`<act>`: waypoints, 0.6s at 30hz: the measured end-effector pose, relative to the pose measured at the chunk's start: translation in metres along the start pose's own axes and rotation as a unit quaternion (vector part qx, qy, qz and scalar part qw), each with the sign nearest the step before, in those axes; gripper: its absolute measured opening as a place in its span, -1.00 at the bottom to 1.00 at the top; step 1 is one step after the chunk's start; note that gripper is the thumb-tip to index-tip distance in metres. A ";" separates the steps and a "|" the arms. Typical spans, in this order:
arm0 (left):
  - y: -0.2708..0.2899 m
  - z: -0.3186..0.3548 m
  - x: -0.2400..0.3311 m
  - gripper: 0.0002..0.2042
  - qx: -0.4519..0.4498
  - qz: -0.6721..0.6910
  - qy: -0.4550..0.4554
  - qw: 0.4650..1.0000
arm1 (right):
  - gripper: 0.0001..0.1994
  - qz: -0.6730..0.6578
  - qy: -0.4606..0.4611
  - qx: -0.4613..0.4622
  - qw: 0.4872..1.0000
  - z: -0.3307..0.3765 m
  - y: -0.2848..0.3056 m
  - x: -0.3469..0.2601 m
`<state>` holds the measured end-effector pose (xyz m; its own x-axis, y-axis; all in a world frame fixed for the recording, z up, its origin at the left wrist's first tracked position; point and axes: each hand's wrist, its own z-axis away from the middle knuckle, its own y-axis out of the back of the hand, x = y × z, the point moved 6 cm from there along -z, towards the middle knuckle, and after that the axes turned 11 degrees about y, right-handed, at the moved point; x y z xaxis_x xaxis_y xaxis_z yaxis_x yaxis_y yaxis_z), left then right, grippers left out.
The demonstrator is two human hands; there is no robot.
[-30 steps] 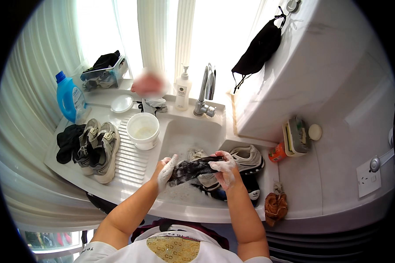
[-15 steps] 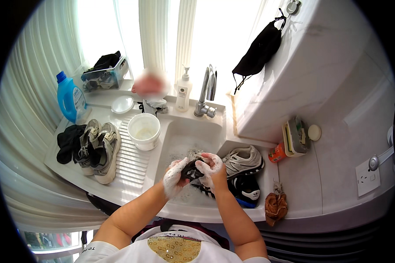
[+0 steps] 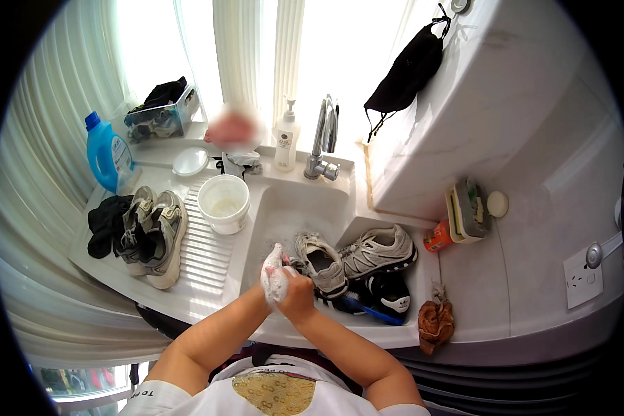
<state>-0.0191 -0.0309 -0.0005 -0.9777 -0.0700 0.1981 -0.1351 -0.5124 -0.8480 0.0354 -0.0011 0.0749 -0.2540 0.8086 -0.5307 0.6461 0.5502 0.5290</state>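
My left hand (image 3: 275,281), coated in white suds, is over the sink with its fingers stretched out. Against its thumb side presses my right hand (image 3: 298,294), closed round it; the right fingertips are partly hidden. Just right of both hands a beige-grey sneaker (image 3: 320,263) rests in the sink basin (image 3: 291,204), its dark opening turned up. Beside that sneaker lies another grey one (image 3: 381,254), toe up against the basin's right side. Nearer me is a black sneaker (image 3: 383,294) with white marks and a blue sole.
A white bucket (image 3: 224,202) stands on the ribbed drainboard, left of it grey shoes (image 3: 163,239) and dark cloth (image 3: 108,225). Behind are a blue detergent bottle (image 3: 107,156), a pump bottle (image 3: 286,142) and the tap (image 3: 322,149). A brown rag (image 3: 436,324) lies right of the sink.
Both hands have let go of the dark, soapy shoe they held, and a sneaker now lies in the basin. My right hand has moved left onto my left hand, with fewer suds.
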 end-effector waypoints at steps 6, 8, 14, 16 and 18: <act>0.001 0.007 0.003 -0.73 0.055 -0.027 -0.024 0.998 | -0.85 -0.041 -0.106 0.024 0.993 -0.004 0.009 0.013; -0.006 0.009 0.028 -0.70 0.144 -0.289 -0.070 0.944 | -0.81 -0.124 -0.054 0.008 0.991 0.004 0.002 0.004; 0.026 0.005 0.047 -0.54 0.284 -0.741 0.004 0.609 | -0.61 0.072 -0.204 -0.485 0.847 0.060 -0.037 0.081; 0.061 -0.019 0.039 -0.50 0.315 -0.783 0.032 0.535 | -0.58 0.090 -0.116 -0.538 0.830 0.087 -0.074 0.098; 0.080 -0.031 0.031 -0.49 0.344 -0.649 0.034 0.678 | -0.48 0.048 -0.157 -0.504 0.848 0.112 -0.113 0.122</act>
<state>-0.0653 -0.0477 -0.0773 -0.1160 0.8491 0.5153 -0.8047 -0.3845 0.4524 0.0117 0.0119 -0.1241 0.0712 0.8519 -0.5188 -0.3303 0.5109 0.7937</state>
